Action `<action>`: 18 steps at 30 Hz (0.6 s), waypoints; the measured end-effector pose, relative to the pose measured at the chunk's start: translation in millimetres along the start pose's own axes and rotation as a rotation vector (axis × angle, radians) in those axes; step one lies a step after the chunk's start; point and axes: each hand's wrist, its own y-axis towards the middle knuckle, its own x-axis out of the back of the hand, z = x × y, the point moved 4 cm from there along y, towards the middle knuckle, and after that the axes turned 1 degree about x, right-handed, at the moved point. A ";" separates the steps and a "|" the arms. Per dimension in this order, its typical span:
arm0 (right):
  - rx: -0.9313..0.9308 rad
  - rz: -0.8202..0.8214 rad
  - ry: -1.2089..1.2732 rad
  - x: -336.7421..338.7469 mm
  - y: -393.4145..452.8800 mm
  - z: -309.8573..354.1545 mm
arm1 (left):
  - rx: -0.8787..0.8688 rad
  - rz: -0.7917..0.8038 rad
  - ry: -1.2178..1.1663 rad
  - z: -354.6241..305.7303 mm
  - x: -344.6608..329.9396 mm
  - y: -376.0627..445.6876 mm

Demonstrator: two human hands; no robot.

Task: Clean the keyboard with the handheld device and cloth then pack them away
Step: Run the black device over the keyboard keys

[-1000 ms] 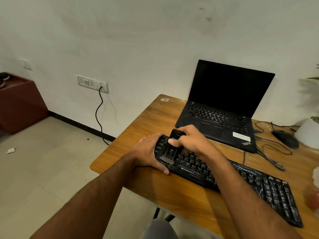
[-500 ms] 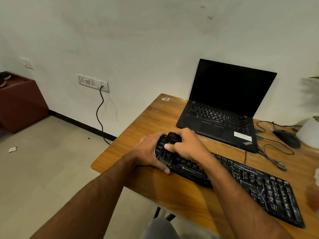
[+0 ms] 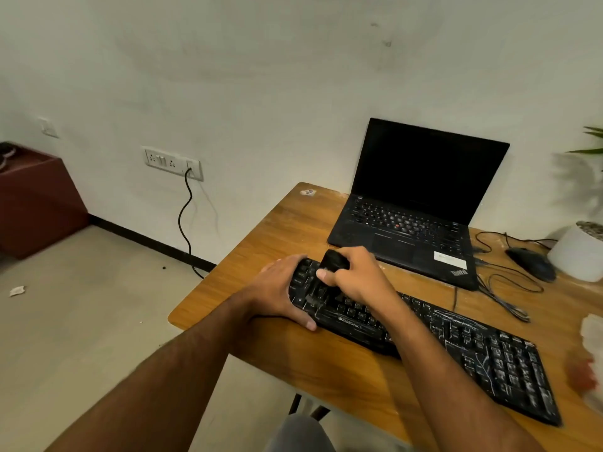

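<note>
A black dusty keyboard (image 3: 456, 340) lies slantwise across the wooden desk (image 3: 326, 363). My left hand (image 3: 277, 291) wraps round the keyboard's left end, thumb at its front edge. My right hand (image 3: 355, 275) grips a small black handheld device (image 3: 332, 261) and presses it down on the left keys; its lower end is blurred and partly hidden by my fingers. A white and reddish cloth (image 3: 590, 360) lies blurred at the desk's right edge.
An open black laptop (image 3: 411, 220) stands behind the keyboard. To its right are a black mouse (image 3: 530, 264), loose cables (image 3: 502, 288) and a white plant pot (image 3: 577, 256). A wall socket (image 3: 173, 163) with a plugged cable is at the left, above the floor.
My right hand has pushed the device from a tilted pose near the keyboard's front edge up toward the back rows and more upright. My left hand has stayed on the keyboard's end.
</note>
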 end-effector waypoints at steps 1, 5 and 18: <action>-0.008 0.067 0.020 -1.1 -3.6 -0.4 | -0.011 0.023 0.013 -1.9 0.9 0.1; -0.073 0.050 0.202 24.1 0.0 -7.8 | -0.042 0.153 0.083 -20.5 7.2 4.1; 0.032 -0.220 -0.059 47.4 29.2 -21.0 | 0.006 0.445 0.480 -54.7 13.2 35.8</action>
